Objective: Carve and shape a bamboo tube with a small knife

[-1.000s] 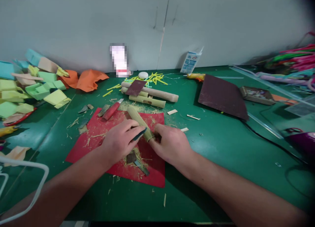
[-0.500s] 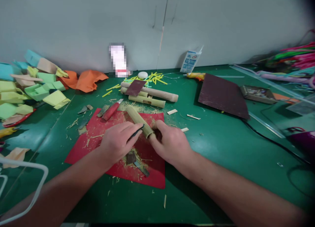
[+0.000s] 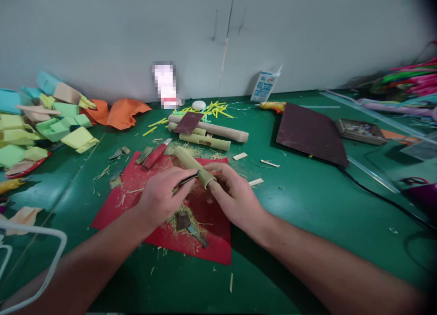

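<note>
A: What is the left hand [image 3: 160,199] holding?
B: A thin dark blade [image 3: 188,179], pinched in clenched fingers. Its edge lies against the bamboo tube [image 3: 189,161].

A: And the right hand [image 3: 235,197]?
B: Its fingers are wrapped around the near end of that tube, thumb on top, gripping it.

A: Where does the tube sit?
B: Tilted over the far part of the red mat [image 3: 116,205]. Its far end points toward the wall, and its near end is between the two hands.

A: What is under the hands?
B: Pale shavings [image 3: 191,219] heaped on the mat, which lies on the green table [image 3: 290,205].

A: What else is close by?
B: A red-handled knife [image 3: 155,154] lies at the mat's far left edge. Just beyond the mat are more bamboo sticks [image 3: 205,140] and a wooden dowel [image 3: 225,132], with a scrap of sandpaper [image 3: 187,122] across them. A large sandpaper sheet [image 3: 309,133] lies well off to the right, and folded coloured papers [image 3: 51,124] are piled at the left.
</note>
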`<state>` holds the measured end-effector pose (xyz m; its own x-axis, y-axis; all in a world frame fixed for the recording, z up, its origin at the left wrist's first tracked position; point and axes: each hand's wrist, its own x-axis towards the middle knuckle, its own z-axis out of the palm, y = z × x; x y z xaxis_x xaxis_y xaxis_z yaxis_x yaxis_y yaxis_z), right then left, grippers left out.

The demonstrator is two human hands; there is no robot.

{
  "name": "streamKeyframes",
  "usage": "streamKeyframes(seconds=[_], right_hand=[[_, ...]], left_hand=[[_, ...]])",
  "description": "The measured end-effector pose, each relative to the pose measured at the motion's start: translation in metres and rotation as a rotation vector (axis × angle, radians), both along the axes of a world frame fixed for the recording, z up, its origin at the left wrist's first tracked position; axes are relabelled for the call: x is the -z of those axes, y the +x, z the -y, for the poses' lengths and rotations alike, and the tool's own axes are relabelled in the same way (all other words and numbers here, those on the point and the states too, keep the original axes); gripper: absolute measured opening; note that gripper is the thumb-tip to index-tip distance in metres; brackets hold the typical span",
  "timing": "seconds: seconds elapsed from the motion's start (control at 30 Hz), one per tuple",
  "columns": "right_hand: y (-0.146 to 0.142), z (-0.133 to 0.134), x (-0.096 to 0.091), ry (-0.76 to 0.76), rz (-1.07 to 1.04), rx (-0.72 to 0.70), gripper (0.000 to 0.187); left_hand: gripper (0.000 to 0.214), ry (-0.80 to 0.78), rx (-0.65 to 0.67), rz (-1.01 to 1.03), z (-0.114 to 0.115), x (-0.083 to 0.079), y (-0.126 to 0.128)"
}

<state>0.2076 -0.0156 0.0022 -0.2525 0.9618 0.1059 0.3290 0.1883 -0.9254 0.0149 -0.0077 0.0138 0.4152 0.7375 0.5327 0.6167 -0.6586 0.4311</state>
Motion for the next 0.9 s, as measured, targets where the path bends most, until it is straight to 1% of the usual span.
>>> streamKeyframes(seconds=[0.1,0.23,0.37,0.47,0.57,0.67,0.73,0.83,0.9], right_hand=[[-0.002,0.001,-0.001,-0.011,-0.03,-0.047,0.034],[-0.004,0.0,0.002,-0.018,-0.026,-0.028,0.045],[-0.003,0.0,0.004,-0.009,-0.059,-0.012,0.038],[-0.002,0.001,0.002,0.02,-0.059,-0.001,0.037],[-0.002,0.001,-0.001,0.038,-0.041,0.008,0.037],[-0.002,0.001,-0.001,0.036,-0.026,0.012,0.037],[-0.002,0.001,-0.001,0.035,-0.024,0.007,0.038],[-0.002,0.001,-0.001,0.047,0.007,0.015,0.038],[-0.002,0.001,-0.001,0.057,0.034,0.026,0.039]], left_hand=[[0.022,0.024,0.006,0.008,-0.002,0.0,-0.002],[0.024,0.044,0.029,-0.017,-0.003,0.0,-0.004],[0.031,0.042,0.125,-0.079,0.001,-0.002,-0.003],[0.033,0.029,0.164,-0.022,0.006,-0.005,0.0],[0.036,-0.048,0.116,0.105,0.009,-0.009,0.002],[0.038,-0.182,0.105,0.211,0.009,-0.01,0.003],[0.033,-0.265,0.079,0.268,0.009,-0.01,0.003],[0.021,-0.362,-0.008,0.323,0.009,-0.008,0.005],[0.019,-0.415,-0.031,0.363,0.01,-0.007,0.007]])
